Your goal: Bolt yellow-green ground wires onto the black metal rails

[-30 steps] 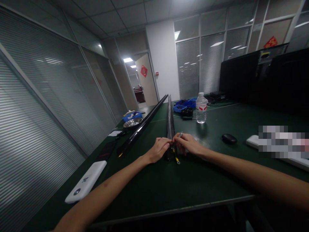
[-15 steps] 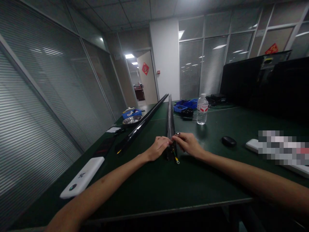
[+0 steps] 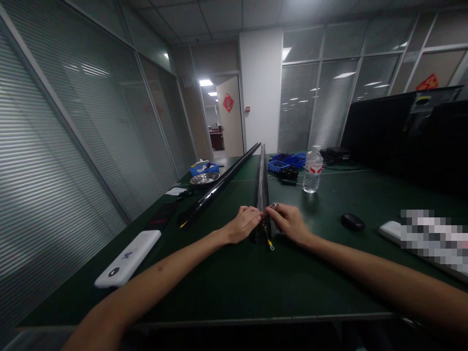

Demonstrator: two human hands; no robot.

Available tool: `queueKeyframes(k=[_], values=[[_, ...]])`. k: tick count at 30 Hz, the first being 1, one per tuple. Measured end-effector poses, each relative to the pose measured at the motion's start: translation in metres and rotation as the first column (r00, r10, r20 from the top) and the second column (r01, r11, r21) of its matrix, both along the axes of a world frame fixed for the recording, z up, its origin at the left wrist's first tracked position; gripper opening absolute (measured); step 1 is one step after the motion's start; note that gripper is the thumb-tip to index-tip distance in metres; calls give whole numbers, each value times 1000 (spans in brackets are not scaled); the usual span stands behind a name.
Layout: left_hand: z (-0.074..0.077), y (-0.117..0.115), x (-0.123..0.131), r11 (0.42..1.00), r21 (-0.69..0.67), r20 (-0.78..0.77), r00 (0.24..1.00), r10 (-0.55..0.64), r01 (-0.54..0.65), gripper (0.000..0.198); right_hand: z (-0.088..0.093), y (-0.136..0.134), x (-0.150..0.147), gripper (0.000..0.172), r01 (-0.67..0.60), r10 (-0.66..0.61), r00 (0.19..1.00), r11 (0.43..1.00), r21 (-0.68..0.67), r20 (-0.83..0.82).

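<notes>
A long dark profile (image 3: 262, 183) lies lengthwise on the green table (image 3: 226, 287), with a pale strip along its top. From its near end sticks out a yellow-green wire (image 3: 269, 243) tipped with a ring terminal. My left hand (image 3: 244, 226) is closed at that near end, fingers bent over its left side. On the other side my right hand (image 3: 290, 224) pinches, thumb and forefinger close to the left fingertips. A small shiny bit shows by the right forefinger; what the pinch holds is hidden.
A second long black profile (image 3: 214, 191) slants to the left. Beyond it stand a metal bowl (image 3: 204, 179) and a blue tray (image 3: 199, 170). A white device (image 3: 127, 258) lies front left. At right are a water bottle (image 3: 312, 170), blue bins (image 3: 278, 166) and a black mouse (image 3: 353, 222).
The whole view has shifted slightly, so things appear a little further right. Both hands stay at the profile's near end, with hardly any change in their hold.
</notes>
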State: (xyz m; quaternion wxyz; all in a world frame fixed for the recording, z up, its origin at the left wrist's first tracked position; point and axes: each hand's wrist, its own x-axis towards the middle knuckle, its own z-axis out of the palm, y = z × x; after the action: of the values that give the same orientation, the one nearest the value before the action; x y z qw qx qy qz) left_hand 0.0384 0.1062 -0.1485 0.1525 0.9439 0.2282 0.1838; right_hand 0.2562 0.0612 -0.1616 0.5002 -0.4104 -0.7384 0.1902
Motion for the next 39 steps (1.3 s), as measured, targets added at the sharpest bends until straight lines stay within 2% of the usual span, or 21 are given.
queueKeyframes(k=[6, 12, 18, 23, 39], values=[[4, -2, -2, 999, -38, 16, 1000, 4, -4, 42, 2, -1, -1, 45, -10, 10, 1000, 999, 39, 11], [0, 1, -2, 999, 29, 5, 1000, 18, -18, 40, 1, -1, 0, 48, -35, 34, 999, 998, 45, 24], [-3, 3, -1, 999, 40, 15, 1000, 18, -18, 43, 0, -2, 1, 43, -48, 47, 999, 998, 49, 19], [-2, 2, -1, 999, 46, 11, 1000, 29, -30, 40, 1, -4, 1, 45, -56, 55, 998, 997, 56, 24], [4, -1, -2, 1000, 5, -21, 1000, 8, -8, 40, 3, 0, 0, 41, -57, 58, 997, 998, -23, 56]])
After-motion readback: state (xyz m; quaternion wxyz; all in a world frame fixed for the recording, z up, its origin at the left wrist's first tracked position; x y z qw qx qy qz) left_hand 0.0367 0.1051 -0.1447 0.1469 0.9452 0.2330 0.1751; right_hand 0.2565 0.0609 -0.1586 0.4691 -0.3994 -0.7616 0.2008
